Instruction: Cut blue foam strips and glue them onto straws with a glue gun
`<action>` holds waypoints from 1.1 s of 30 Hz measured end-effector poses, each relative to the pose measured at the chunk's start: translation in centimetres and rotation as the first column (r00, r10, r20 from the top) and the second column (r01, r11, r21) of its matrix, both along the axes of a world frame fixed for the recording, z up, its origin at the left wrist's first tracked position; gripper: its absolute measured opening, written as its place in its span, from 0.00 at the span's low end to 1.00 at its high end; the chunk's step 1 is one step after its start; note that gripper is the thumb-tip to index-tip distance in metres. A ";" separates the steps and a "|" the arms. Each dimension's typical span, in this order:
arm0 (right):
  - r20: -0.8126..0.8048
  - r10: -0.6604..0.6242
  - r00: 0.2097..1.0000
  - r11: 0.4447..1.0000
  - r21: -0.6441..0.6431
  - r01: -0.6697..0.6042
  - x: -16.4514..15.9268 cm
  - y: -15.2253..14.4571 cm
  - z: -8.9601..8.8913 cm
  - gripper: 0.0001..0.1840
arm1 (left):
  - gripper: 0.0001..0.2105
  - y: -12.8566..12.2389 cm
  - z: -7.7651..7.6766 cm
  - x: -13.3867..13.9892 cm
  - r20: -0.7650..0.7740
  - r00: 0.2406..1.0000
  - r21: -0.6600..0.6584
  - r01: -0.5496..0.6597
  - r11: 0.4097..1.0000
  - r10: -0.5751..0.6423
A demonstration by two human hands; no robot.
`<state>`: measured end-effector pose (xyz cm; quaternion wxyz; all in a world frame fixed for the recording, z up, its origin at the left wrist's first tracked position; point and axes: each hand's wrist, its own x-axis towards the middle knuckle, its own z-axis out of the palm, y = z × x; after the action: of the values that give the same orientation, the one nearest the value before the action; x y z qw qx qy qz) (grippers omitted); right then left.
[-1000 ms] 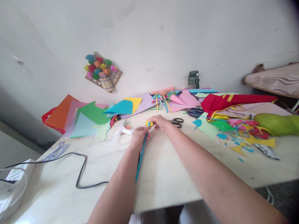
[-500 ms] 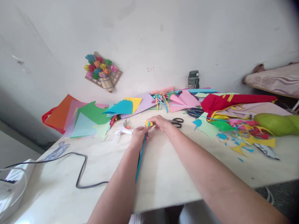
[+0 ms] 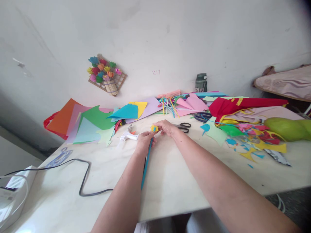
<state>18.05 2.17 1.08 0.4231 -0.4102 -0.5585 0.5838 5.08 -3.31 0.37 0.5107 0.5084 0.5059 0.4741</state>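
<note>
Over the middle of the table, my left hand (image 3: 145, 139) is closed round a long blue paper strip (image 3: 147, 168) that hangs down toward the table's front. At the strip's upper end is a small yellow paper piece (image 3: 155, 128), with a bit of blue in front of it. My right hand (image 3: 166, 128) pinches this yellow piece from the right side; its fingertips are partly hidden. A white glue gun (image 3: 130, 136) lies just left of my left hand. Scissors with black handles (image 3: 185, 127) rest right behind my right hand.
Coloured paper sheets (image 3: 91, 124) lie at the back left, and paper scraps (image 3: 247, 152) with a red cloth (image 3: 223, 108) at the right. A black cord (image 3: 84, 178) crosses the left side from a power strip (image 3: 21, 184). A dark bottle (image 3: 201, 83) stands against the wall.
The yellow piece has turned slightly between my fingers, and the blue strip has shifted a touch. Both hands stay in nearly the same place.
</note>
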 end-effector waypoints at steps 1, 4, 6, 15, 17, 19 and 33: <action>0.013 0.014 1.000 1.000 -0.012 -0.014 0.1 0.0 0.0 0.12 | 0.14 0.0 0.0 0.0 0.003 1.000 0.002 0.001 1.000 -0.001; 0.042 0.061 0.997 0.998 -0.030 -0.060 0.4 0.0 0.1 0.13 | 0.15 0.1 -0.1 -0.1 0.017 1.000 0.011 0.004 1.000 -0.005; 0.043 0.094 0.995 0.995 -0.027 -0.092 0.6 0.0 0.2 0.13 | 0.15 0.1 -0.1 -0.1 0.026 1.000 0.015 0.004 1.000 -0.004; 0.067 0.108 0.992 0.992 0.057 -0.111 1.0 0.3 -0.2 0.07 | 0.15 0.2 -0.3 -0.1 0.030 1.000 0.025 -0.001 1.000 0.000; 0.078 0.098 0.992 0.993 0.059 -0.103 0.9 0.3 -0.2 0.07 | 0.15 0.2 -0.3 -0.1 0.038 0.999 0.022 0.005 1.000 -0.005; 0.082 0.090 0.992 0.994 0.056 -0.095 0.9 0.3 -0.2 0.06 | 0.15 0.2 -0.3 -0.1 0.045 0.999 0.018 0.007 1.000 -0.008; 0.083 0.069 0.994 0.995 0.066 -0.075 0.7 0.3 -0.2 0.05 | 0.15 0.1 -0.1 -0.1 0.035 0.999 0.013 0.009 1.000 -0.010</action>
<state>18.71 2.42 0.84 0.3929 -0.3982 -0.6094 0.5618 5.02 -3.25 0.26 0.5186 0.5057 0.4912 0.4838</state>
